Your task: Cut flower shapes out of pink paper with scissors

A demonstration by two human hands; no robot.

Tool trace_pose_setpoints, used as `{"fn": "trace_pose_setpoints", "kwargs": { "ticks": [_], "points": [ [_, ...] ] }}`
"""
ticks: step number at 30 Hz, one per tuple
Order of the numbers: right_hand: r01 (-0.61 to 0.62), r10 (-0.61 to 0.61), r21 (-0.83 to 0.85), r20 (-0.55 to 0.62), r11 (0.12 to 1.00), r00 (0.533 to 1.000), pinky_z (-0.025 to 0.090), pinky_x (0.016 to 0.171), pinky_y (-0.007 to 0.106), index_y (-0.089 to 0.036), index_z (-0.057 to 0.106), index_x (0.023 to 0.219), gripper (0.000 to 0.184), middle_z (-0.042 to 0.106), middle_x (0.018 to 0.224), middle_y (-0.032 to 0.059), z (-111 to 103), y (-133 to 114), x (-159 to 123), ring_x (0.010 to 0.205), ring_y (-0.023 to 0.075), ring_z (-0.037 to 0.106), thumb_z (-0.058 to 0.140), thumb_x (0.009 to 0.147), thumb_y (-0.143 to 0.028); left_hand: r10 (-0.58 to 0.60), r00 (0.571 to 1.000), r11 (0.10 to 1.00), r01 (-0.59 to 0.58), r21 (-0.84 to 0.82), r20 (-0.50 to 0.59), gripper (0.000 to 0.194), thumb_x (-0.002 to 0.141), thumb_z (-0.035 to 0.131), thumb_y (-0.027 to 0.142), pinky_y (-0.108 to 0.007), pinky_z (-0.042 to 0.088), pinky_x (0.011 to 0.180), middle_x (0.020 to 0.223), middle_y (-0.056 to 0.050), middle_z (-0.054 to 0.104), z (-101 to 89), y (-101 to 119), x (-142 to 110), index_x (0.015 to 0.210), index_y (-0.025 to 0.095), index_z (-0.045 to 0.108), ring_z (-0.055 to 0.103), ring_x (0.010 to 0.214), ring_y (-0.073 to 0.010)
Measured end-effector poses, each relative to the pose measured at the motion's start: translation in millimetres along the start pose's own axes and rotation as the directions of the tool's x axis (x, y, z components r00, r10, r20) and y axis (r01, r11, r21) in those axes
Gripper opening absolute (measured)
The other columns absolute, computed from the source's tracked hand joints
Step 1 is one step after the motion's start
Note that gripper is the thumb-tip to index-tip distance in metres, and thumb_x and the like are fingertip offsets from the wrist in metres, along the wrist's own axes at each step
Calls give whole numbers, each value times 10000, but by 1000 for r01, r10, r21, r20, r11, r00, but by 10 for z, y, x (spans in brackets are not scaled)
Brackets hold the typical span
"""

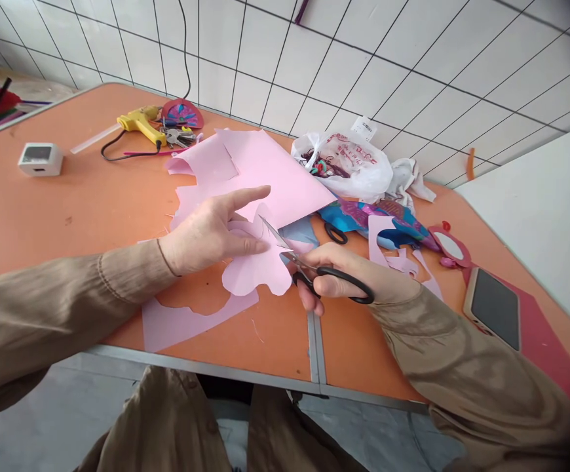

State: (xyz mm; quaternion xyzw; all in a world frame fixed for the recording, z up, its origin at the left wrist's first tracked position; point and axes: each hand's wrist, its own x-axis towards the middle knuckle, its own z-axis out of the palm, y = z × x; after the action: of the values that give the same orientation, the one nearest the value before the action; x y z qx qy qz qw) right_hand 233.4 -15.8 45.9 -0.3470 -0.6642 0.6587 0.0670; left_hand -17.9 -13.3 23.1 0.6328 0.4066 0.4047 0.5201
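My left hand (216,229) pinches a pink flower-shaped cutout (258,272) between thumb and fingers, its index finger stretched out above. The cutout has a wavy, lobed edge; whether it is paper or thin felt I cannot tell. In my right hand (339,272) are black-handled scissors (346,278), thumb and fingers around the loops. Their blades are parted at the cutout's right edge. Beneath lies a pink offcut (187,321) with a curved notch. Behind my hands rests a large pink sheet (265,167), partly folded at its left.
A yellow glue gun (142,123) with keys (181,136) lies at the back, left of a white plastic bag (356,167). A small white box (40,159) stands far left. Pink scraps (403,262), a second black scissor handle (335,233) and a phone (494,308) are on the right.
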Motion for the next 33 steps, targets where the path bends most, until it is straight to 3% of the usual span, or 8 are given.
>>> {"fn": "trace_pose_setpoints", "kwargs": {
  "ticks": [4,13,21,24,28,30,33],
  "points": [
    [-13,13,-9,-10,1000,1000,525,498,266,-108,691,964,664,691,665,24,28,-13,6,499,139,639,727,737,-732,-5,1000,1000,5,23,-5,910,692,861,297,-260,444,501,691,-16,715,14,17,-8,1512,162,488,648,599,-186],
    [24,-16,53,-151,998,988,550,534,220,-136,680,904,539,661,673,2,176,-1,41,563,117,648,795,738,-636,-59,998,996,61,58,-30,900,702,840,289,-273,467,546,679,-3,676,14,79,-10,1511,133,479,613,601,-168],
    [108,-103,42,-123,993,987,552,497,225,-139,639,818,513,649,669,14,163,107,117,554,125,638,811,734,-614,-91,996,995,91,-31,1,833,782,789,347,-240,394,470,606,30,585,-9,91,-26,1519,143,458,517,508,-122],
    [91,-85,36,-151,995,985,545,523,234,-140,621,792,524,656,670,19,163,106,104,554,126,645,770,768,-642,-131,991,984,125,-131,-39,766,798,768,388,-224,329,417,576,47,515,-4,123,-39,1483,171,504,493,465,-113],
    [106,-96,50,-168,993,981,530,541,232,-138,618,774,529,672,666,25,150,121,104,555,125,657,739,795,-653,-261,958,887,190,-420,-117,680,788,743,334,-234,346,403,636,10,596,26,165,-11,1403,134,535,493,415,-111],
    [155,-143,64,-162,986,976,517,520,237,-134,616,746,540,677,649,35,138,153,125,538,131,654,725,804,-660,-300,949,816,201,-542,-100,521,803,702,292,-239,373,411,632,0,608,39,168,15,1281,126,578,515,423,-124],
    [210,-192,84,-187,974,963,508,525,250,-124,632,748,537,691,669,51,131,190,148,541,133,654,679,854,-649,-268,962,757,181,-628,-45,278,786,713,305,-233,396,425,621,-11,614,42,131,48,997,139,644,562,474,-138]
  ]
}}
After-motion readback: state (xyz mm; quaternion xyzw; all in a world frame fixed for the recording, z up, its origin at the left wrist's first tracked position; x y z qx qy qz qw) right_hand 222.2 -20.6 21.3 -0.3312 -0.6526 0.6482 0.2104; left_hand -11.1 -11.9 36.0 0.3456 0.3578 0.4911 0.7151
